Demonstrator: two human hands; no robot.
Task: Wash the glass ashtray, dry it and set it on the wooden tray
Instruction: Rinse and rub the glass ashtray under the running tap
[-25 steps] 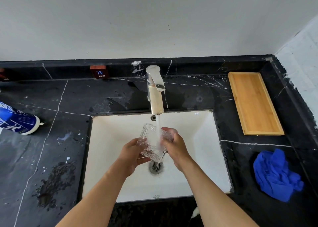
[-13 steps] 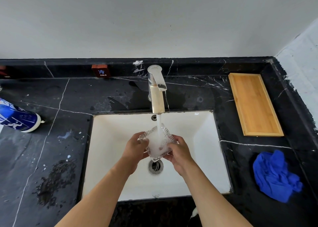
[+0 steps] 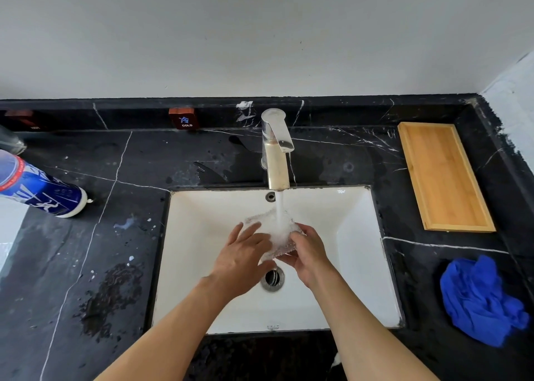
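The clear cut-glass ashtray [image 3: 276, 230] is held over the white sink [image 3: 208, 265] under the running water from the tap [image 3: 276, 149]. My left hand [image 3: 242, 257] lies on its left side with the fingers spread across the glass. My right hand [image 3: 307, 252] grips its right and lower edge. Water foams white inside the ashtray, blurring its shape. The wooden tray [image 3: 443, 175] lies bare on the black counter at the back right. A crumpled blue cloth [image 3: 479, 299] rests on the counter right of the sink.
A blue and white bottle [image 3: 37, 189] lies on its side on the counter at the left. The drain [image 3: 272, 278] sits just below my hands. A wet patch [image 3: 112, 294] marks the counter left of the sink. A small "COLD" label block [image 3: 184, 118] stands against the back ledge.
The ashtray has turned from tilted on edge to facing up under the stream. My left hand's fingers have slid over its top. The view has shifted slightly.
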